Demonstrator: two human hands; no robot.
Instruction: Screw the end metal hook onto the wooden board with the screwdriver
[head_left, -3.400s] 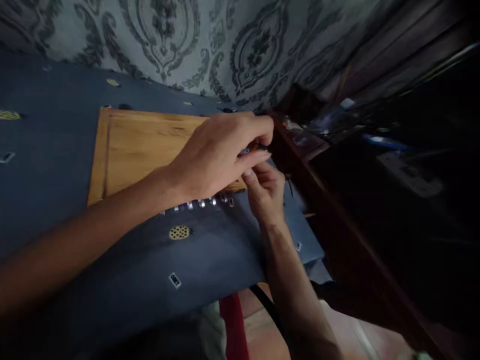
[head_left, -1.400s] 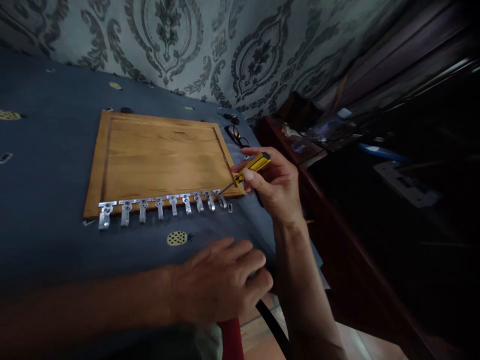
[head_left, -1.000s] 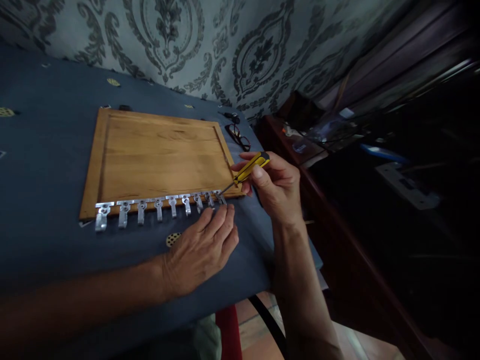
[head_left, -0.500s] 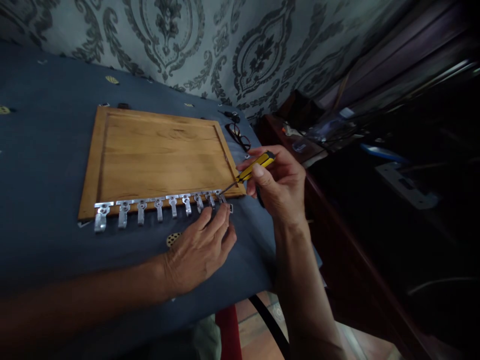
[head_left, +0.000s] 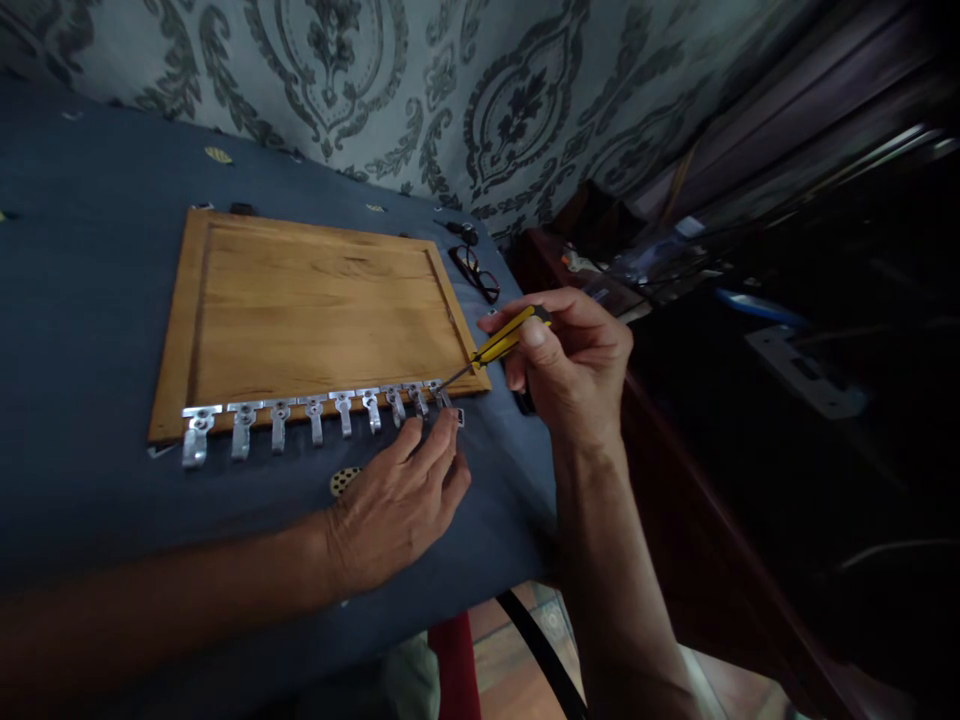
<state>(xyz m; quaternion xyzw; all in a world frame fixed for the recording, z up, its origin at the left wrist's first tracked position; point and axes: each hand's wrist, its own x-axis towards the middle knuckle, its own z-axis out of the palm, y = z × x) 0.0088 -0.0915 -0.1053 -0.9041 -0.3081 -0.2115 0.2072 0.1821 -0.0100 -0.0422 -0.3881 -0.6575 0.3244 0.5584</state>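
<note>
At the end hook [head_left: 443, 399], left hand [head_left: 400, 507] has arrived.

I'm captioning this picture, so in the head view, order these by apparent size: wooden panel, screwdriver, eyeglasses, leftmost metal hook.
Largest to smallest:
Wooden panel
Screwdriver
Eyeglasses and leftmost metal hook: left unranked; they look close in size, and the hook sits nearer the camera.
</note>
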